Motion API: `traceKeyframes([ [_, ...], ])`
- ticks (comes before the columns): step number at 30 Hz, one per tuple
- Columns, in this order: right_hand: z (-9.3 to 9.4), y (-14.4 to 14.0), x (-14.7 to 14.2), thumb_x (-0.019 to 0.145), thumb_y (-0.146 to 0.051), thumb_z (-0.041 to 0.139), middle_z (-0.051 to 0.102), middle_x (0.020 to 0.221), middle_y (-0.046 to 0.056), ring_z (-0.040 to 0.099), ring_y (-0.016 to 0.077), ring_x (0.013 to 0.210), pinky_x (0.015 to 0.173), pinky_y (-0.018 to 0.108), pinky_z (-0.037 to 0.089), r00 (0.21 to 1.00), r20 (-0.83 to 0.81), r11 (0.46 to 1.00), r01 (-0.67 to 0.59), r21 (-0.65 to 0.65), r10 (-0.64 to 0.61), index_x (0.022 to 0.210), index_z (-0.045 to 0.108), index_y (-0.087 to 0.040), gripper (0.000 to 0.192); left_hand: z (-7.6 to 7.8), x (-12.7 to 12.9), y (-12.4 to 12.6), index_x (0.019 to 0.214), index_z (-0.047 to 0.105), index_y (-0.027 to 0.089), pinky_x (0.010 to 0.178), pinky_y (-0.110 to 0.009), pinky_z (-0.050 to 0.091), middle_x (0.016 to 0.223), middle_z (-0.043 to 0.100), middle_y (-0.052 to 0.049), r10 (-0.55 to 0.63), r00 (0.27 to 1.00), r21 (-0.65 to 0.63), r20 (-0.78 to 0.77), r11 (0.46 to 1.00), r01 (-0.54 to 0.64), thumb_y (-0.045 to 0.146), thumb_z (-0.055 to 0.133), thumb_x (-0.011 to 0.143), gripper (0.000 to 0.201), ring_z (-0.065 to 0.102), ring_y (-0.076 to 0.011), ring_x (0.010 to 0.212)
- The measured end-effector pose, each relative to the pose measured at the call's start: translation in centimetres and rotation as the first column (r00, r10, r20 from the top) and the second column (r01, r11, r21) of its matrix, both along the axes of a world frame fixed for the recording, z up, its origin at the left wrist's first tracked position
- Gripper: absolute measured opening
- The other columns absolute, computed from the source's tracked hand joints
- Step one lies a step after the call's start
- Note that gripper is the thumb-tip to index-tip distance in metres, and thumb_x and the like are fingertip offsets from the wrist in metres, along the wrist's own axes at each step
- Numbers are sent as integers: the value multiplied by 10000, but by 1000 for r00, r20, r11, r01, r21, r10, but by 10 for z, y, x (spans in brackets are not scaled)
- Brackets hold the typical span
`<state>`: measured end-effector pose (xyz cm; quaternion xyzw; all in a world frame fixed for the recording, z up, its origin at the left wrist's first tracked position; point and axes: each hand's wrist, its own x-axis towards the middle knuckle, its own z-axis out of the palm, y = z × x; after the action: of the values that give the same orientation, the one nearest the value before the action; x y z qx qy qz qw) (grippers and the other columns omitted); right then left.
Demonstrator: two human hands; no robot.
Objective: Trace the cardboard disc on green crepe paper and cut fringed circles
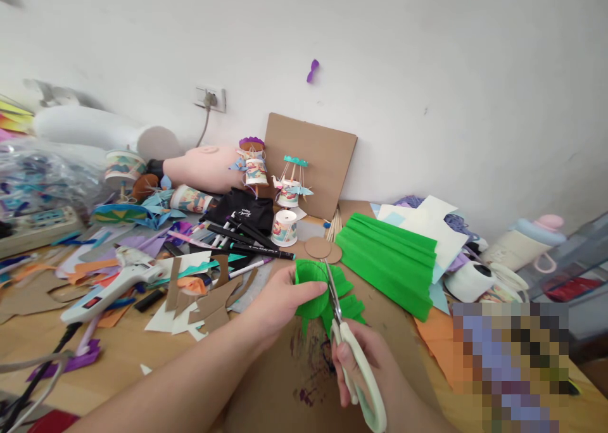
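Left hand [280, 300] pinches a green crepe-paper piece [316, 294] just above the worktop [128, 351], thumb on top. Right hand [365, 363] is closed through the loops of pale-handled scissors [351, 351], blades in the paper's scalloped edge. The paper looks light, soft and easily torn; best held close to the cut line. A folded green sheet [389, 262] lies just beyond. A black pouch [244, 208] carries white lettering, too small to read. A glue gun [114, 287] lies well to the left.
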<state>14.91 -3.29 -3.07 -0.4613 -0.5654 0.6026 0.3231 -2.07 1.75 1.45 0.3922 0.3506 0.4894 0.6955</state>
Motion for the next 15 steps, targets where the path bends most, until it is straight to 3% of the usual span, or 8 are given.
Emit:
traceKeyframes([
  [15,3,0,-1,688,-797,561,399,417,-98,426,66,295,316,166,277,1000,-5,999,2,-44,-2,678,418,-212,603,-2,-1,2,776,751,177,682,-270,513,697,744,-18,-1,1000,3,-3,1000,1,274,831,631,192,680,-185,680],
])
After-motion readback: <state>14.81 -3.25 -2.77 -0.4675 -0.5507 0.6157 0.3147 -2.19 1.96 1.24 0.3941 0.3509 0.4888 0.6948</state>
